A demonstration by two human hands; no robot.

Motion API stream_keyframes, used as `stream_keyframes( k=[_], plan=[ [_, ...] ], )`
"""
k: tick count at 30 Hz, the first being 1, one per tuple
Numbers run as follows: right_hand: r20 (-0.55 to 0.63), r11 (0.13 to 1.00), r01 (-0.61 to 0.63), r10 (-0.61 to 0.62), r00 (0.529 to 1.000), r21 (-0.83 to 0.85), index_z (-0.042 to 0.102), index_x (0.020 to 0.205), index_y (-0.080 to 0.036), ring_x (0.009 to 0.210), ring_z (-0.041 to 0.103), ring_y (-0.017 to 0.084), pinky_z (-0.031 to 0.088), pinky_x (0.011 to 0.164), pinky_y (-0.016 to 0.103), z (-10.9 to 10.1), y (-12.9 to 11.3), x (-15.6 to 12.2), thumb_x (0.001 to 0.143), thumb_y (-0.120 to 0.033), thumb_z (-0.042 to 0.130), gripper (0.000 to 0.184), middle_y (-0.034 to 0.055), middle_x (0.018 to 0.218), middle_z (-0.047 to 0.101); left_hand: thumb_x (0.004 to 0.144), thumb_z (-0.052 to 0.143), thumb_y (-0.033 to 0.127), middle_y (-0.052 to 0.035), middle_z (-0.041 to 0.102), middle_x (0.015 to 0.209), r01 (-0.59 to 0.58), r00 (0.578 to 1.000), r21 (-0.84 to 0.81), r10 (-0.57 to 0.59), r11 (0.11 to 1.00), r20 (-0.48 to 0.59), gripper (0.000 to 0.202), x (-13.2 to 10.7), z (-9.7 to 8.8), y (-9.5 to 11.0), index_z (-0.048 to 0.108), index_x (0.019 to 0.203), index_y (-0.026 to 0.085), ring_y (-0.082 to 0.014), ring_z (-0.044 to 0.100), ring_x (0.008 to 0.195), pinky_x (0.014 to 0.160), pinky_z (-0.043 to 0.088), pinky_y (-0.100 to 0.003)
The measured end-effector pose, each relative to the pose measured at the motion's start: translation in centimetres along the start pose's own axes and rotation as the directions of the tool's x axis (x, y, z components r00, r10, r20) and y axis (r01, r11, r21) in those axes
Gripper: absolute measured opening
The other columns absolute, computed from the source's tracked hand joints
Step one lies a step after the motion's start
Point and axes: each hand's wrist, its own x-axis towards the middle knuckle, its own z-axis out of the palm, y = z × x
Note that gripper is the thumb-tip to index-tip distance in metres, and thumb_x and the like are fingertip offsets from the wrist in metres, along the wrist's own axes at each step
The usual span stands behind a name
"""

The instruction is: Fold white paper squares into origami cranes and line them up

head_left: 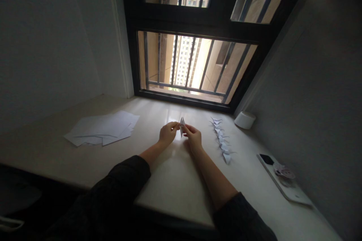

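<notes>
Currently pinching folded paper with left hand and right hand, beside folded figures right of grip.

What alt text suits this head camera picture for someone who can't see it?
A person's left hand and right hand hold a small folded paper piece over a pale ledge by a window. A row of folded paper figures lies to the right, a pile of white sheets to the left.

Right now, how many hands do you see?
2: the left hand pinching the left side of the folded paper, the right hand pinching its right side, both over the counter. No others show.
</notes>
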Motion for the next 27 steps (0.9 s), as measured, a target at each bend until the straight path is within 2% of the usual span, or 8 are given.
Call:
stream_keyframes(
  k=[2,4,7,11,15,20,27],
  plan=[
    [-0.015,1.0,-0.018,0.018,1.0,-0.002,0.073,0.088,-0.014,0.071,0.064,0.021,0.046,0.058,0.029,0.0,0.2,0.1,0.057,-0.047,0.073,0.045,0.0082,0.078,0.072,0.085,0.048,0.035,-0.0025,0.067,0.087,-0.032,0.998,0.072,0.036,0.997,-0.047,0.023,-0.2,-0.1,0.4,0.067,0.084,0.023,-0.0159,0.059,0.078,0.07,0.043,-0.026],
    [-0.017,1.0,-0.029,0.029,0.999,0.011,0.073,0.087,-0.014,0.07,0.063,0.02,0.046,0.059,0.029,0.0,0.2,0.2,0.055,-0.046,0.075,0.045,0.0078,0.078,0.072,0.084,0.051,0.035,-0.0018,0.067,0.089,-0.025,0.997,0.062,0.029,0.998,-0.078,0.019,-0.3,-0.2,0.5,0.066,0.092,0.025,-0.0155,0.06,0.078,0.069,0.043,-0.026],
    [0.016,0.999,-0.039,0.039,0.999,-0.005,0.074,0.082,-0.015,0.067,0.062,0.019,0.045,0.059,0.029,-0.1,0.2,0.1,0.054,-0.046,0.075,0.042,0.0073,0.076,0.072,0.081,0.056,0.036,-0.0013,0.068,0.089,0.042,0.996,-0.103,-0.05,0.994,-0.076,0.024,0.0,0.0,0.2,0.063,0.102,0.026,-0.0161,0.062,0.077,0.069,0.045,-0.027],
    [0.081,0.997,-0.024,0.03,0.996,-0.069,0.075,0.08,-0.015,0.067,0.061,0.019,0.043,0.059,0.028,-0.1,0.0,-0.2,0.057,-0.049,0.073,0.041,0.0071,0.074,0.071,0.075,0.061,0.039,-0.0058,0.07,0.088,0.1,0.993,-0.386,-0.115,0.917,-0.016,0.025,0.6,0.4,-0.5,0.069,0.089,0.019,-0.0195,0.063,0.083,0.074,0.046,-0.03],
    [0.118,0.995,-0.006,0.018,0.993,-0.102,0.074,0.078,-0.015,0.067,0.061,0.019,0.043,0.061,0.028,-0.2,-0.2,-0.4,0.057,-0.051,0.073,0.042,0.0067,0.072,0.071,0.067,0.068,0.04,-0.0077,0.07,0.086,0.178,0.979,-0.536,-0.201,0.825,0.015,0.03,0.8,0.3,-0.2,0.072,0.083,0.016,-0.0208,0.062,0.085,0.077,0.046,-0.032],
    [0.148,0.995,-0.01,0.025,0.989,-0.101,0.074,0.076,-0.015,0.067,0.06,0.018,0.044,0.063,0.029,-0.1,-0.4,-0.4,0.057,-0.051,0.073,0.041,0.0061,0.07,0.07,0.062,0.071,0.042,-0.0081,0.071,0.09,0.308,0.94,-0.577,-0.336,0.756,0.062,0.032,0.5,-0.1,0.4,0.074,0.084,0.018,-0.0214,0.061,0.086,0.072,0.044,-0.031],
    [0.163,0.996,-0.041,0.055,0.985,-0.085,0.073,0.075,-0.015,0.065,0.059,0.017,0.043,0.062,0.028,0.2,-0.9,-0.7,0.056,-0.05,0.074,0.039,0.006,0.071,0.07,0.059,0.073,0.043,-0.0087,0.07,0.088,0.345,0.909,-0.611,-0.415,0.712,0.03,0.033,0.3,-0.2,0.7,0.074,0.08,0.018,-0.0209,0.06,0.084,0.069,0.041,-0.03]
  ],
)
